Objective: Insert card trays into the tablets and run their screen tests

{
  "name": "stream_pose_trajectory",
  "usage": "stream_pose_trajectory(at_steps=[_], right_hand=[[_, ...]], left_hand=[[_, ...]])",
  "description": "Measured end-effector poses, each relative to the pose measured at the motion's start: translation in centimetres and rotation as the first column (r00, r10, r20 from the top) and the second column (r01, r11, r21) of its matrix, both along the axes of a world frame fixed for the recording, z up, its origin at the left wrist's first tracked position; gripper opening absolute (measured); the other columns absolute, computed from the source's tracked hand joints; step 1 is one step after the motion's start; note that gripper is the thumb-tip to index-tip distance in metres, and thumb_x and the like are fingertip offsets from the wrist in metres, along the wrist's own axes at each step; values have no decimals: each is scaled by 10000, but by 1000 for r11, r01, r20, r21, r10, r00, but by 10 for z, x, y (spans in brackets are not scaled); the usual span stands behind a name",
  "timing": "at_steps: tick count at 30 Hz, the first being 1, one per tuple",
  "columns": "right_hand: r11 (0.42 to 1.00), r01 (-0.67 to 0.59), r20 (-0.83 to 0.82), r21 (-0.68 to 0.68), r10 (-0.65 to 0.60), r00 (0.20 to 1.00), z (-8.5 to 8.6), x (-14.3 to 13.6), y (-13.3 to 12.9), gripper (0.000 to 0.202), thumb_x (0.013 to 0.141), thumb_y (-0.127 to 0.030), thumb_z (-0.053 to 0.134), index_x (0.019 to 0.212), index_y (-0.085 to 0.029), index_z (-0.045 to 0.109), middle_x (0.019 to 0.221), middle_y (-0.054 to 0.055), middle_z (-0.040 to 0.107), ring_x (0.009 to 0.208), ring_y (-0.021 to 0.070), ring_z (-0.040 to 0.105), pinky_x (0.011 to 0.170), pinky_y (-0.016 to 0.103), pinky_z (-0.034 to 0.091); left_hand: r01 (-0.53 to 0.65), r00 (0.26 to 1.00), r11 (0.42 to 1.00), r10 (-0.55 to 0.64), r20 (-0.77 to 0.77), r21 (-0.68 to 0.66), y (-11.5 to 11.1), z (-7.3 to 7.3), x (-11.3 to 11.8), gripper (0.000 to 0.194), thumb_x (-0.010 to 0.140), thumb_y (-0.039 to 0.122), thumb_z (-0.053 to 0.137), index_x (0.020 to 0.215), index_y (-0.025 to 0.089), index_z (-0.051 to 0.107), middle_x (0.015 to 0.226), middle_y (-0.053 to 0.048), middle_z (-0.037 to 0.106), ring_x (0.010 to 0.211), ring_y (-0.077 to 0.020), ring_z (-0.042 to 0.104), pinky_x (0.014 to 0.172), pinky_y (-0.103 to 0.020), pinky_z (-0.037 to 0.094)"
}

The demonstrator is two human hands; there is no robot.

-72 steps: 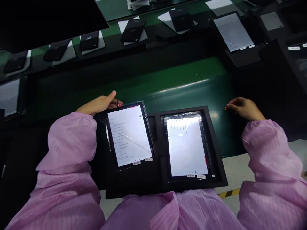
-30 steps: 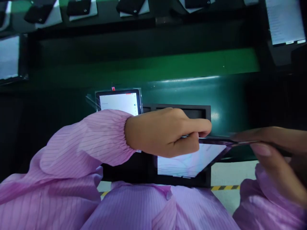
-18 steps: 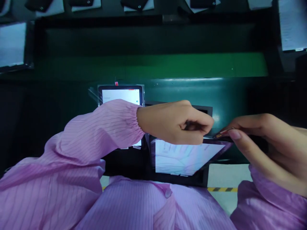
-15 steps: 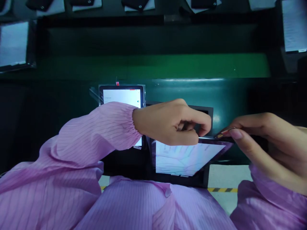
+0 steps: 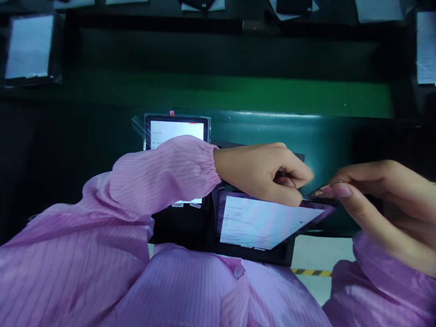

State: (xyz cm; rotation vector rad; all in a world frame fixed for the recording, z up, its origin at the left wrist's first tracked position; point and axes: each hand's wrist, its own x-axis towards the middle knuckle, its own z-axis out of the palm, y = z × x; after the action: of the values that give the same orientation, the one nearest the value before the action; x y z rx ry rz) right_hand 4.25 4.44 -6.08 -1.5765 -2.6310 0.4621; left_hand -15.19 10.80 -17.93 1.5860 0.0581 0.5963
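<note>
A lit tablet (image 5: 265, 222) is tilted up in front of my body, over a black tray (image 5: 289, 254). My left hand (image 5: 269, 175) reaches across to its upper edge, with fingers curled and pressed together there; what they pinch is too hidden to tell. At the tablet's upper right corner, my right hand (image 5: 381, 195) pinches a small, thin metallic piece (image 5: 322, 190) between thumb and forefinger. A second lit tablet (image 5: 177, 129) in clear film lies to the left, partly covered by my left sleeve.
Across the green bench (image 5: 238, 93), a wrapped device (image 5: 30, 47) stands at the far left and another white-faced one (image 5: 426, 47) at the far right. Black devices on white sheets line the top. A small red tab (image 5: 171, 113) sticks up above the second tablet.
My left hand has slid right along the tablet's upper edge, towards my right hand. The view has shifted slightly, and more of the tilted tablet's screen shows.
</note>
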Motion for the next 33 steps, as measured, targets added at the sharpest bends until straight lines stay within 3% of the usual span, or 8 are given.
stream_pose_trajectory(at_steps=[3,7,10,14,20,33], right_hand=[[998,-56,-27,-5,56,998,-5,-7,12,50,898,-279,599,927,-246,575,696,-59,680,512,75,640,422,144,472],[977,-185,-85,-103,176,981,-22,-27,32,39,937,-265,543,920,-230,551,660,-86,644,450,33,566,419,138,438],[951,-257,-100,-173,243,965,-31,-37,42,53,953,-278,517,930,-238,544,653,-89,642,470,63,583,424,179,447],[933,-290,-88,-212,277,957,-31,-38,45,59,955,-261,500,916,-257,544,604,-91,601,420,74,534,391,213,409],[908,-348,-59,-233,344,937,-23,-36,48,106,970,-272,473,906,-242,552,571,-78,540,385,64,454,399,227,376],[865,-385,-104,-323,372,922,-31,-37,63,159,970,-281,472,894,-200,585,557,-79,508,373,36,416,380,208,327]], left_hand=[[-138,989,976,126,-81,-168,-4,-6,-11,194,762,135,546,589,173,465,562,58,431,487,-52,368,455,-215,280],[-395,915,860,335,-226,-323,-17,-16,-21,178,784,145,551,618,162,489,534,63,440,470,-44,389,428,-185,280],[-486,873,786,413,-261,-381,-25,-18,-21,184,767,127,552,603,156,474,540,60,435,493,-44,400,437,-172,300],[-516,856,737,442,-267,-437,-28,-16,-17,217,752,124,554,569,156,441,524,62,400,489,-40,377,425,-165,281],[-495,869,718,416,-269,-489,-31,-15,-14,214,764,146,560,579,158,454,530,54,413,508,-50,407,437,-169,310],[-503,864,695,428,-265,-514,-31,-19,-13,272,779,158,563,560,167,402,507,64,353,469,-37,332,402,-176,243]])
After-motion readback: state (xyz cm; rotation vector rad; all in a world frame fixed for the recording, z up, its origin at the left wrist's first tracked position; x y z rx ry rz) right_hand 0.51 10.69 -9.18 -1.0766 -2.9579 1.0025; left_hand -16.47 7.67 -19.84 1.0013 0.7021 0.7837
